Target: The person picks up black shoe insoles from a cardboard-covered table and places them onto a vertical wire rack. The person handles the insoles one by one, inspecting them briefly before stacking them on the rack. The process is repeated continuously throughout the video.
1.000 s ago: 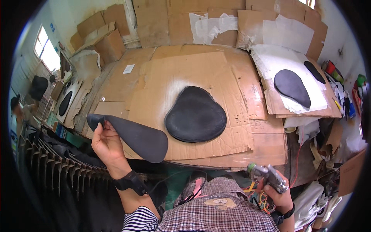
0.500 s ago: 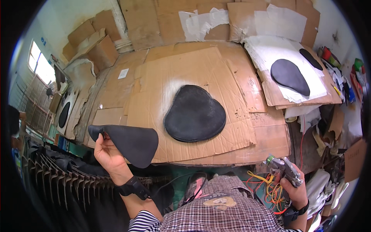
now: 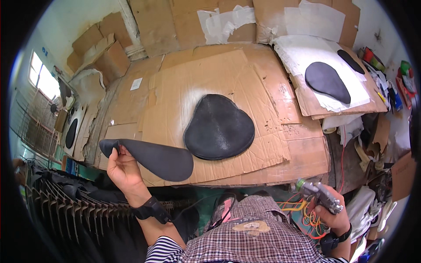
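My left hand (image 3: pixel 125 173) pinches the narrow, curled end of a thin black teardrop-shaped sheet (image 3: pixel 163 160). Its broad rounded end sticks out to the right, in front of the table's near edge. Behind it a black, three-lobed saddle-like pad (image 3: pixel 219 127) lies flat on the cardboard (image 3: pixel 164 103), with a pale dusty streak down its middle. At the lower right my right hand (image 3: pixel 335 215) is wrapped round a metal spray gun (image 3: pixel 320 196), its green-ringed end toward the upper left. The trigger is mostly hidden by my fingers.
On a white-covered board (image 3: pixel 322 48) at right lie a black teardrop piece (image 3: pixel 326 82) and a narrower black one (image 3: pixel 351 61). Orange and yellow hoses (image 3: pixel 309 217) hang below the gun. A rack of black pieces (image 3: pixel 83 215) stands at lower left. Cardboard (image 3: pixel 188 22) lines the wall.
The black sheet's broad end has swung up and to the right, toward the pad. The spray gun has tipped slightly and shifted a little left. The view has moved slightly.
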Motion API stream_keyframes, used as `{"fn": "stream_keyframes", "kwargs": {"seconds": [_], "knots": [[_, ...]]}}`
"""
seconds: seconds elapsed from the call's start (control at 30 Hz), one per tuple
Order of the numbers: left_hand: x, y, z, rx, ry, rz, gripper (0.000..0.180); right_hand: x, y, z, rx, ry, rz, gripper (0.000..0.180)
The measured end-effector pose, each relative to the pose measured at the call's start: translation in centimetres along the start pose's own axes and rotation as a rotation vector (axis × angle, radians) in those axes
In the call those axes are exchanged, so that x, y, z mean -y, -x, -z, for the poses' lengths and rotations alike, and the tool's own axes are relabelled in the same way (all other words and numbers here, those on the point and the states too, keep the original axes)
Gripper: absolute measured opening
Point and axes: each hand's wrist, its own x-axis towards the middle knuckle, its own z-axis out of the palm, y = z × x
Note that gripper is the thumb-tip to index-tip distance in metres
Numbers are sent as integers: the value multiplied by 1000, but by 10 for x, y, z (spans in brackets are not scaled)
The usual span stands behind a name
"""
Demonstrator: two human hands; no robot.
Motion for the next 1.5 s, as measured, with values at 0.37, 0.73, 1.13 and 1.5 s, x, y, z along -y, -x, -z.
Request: {"fn": "stream_keyframes", "kwargs": {"seconds": [0.37,0.73,1.13,1.5], "knots": [[10,-2,-17,-7,4,-2,15,-14,8,2,-175,-66,54,61],[18,-12,-23,82,14,60,23,-14,41,-18,-194,-133,8,63],[5,2,-50,-29,-96,112,20,-12,32,-32,-158,-123,-16,57],[-71,27,-209,229,-97,-376,19,-6,-107,-67,175,-122,28,20]]}}
